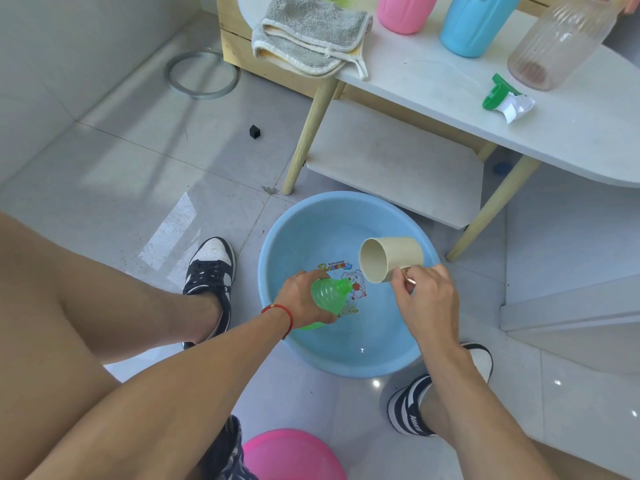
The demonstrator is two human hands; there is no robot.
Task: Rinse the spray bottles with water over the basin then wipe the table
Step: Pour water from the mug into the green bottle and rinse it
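so the left hand point(303, 296) is wrapped around a translucent green ribbed plastic spray bottle point(329, 297) with its spray head off, holding it tilted over the round light-blue plastic basin point(277, 244) so the open neck points toward the right hand point(427, 303), which is just beside it. That hand is gripping the handle of a beige plastic cup point(389, 259), tipped on its side with the mouth facing the bottle neck, sitting just above and apart from it. Can't tell if any water is coming out of it. The basin is right under both hands on the tiled floor, cartoon print on the bottom. Further out past the right hand there's the white tabletop point(433, 84) with a green and white trigger spray head point(505, 98) lying loose on it, plus a clear ribbed plastic bottle point(557, 43), a blue plastic bottle point(476, 24) and a pink plastic bottle point(403, 12) standing up. Folded grey towel point(311, 32) is at the table's edge, way beyond the left hand
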